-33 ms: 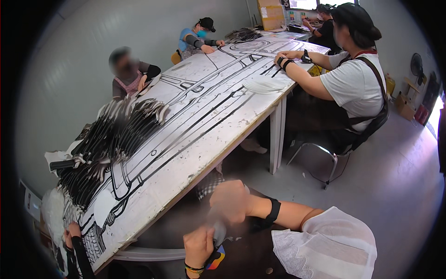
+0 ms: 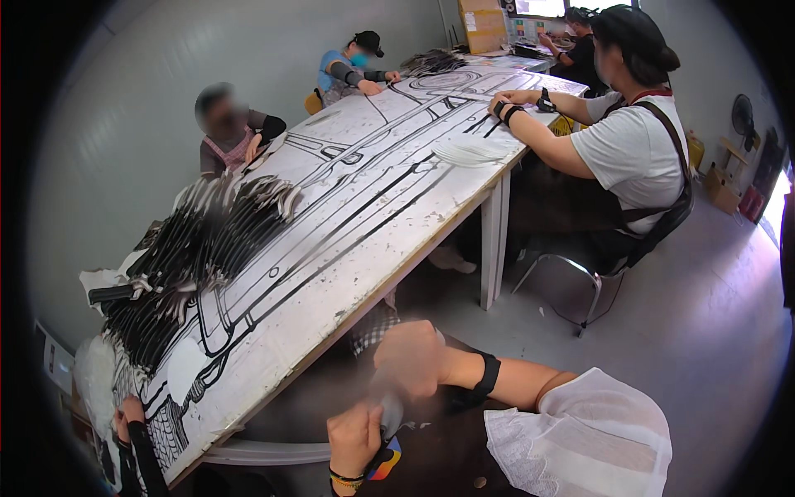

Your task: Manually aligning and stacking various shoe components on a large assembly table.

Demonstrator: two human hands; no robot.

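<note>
My left hand point(image 2: 352, 435), with beaded bracelets at its wrist, is closed below the near edge of the table. By its thumb is a small greyish piece point(image 2: 392, 417), too blurred to name. Just above and to the right is my right hand point(image 2: 410, 356), also closed, its wrist in a black band and its arm in a sheer white sleeve point(image 2: 592, 439). Blur covers the gap between the hands, so what the right one grips, if anything, is hidden. Both hands are held over dark cloth point(image 2: 439, 464) on my lap.
A long white table point(image 2: 331, 286) with black line drawings slants away. Dark strips with pale ends point(image 2: 224, 224) are heaped on its left part. Co-workers sit around it; a dark-sleeved pair of hands point(image 2: 131, 414) works at its near left end. A metal-legged chair point(image 2: 592, 290) stands at right.
</note>
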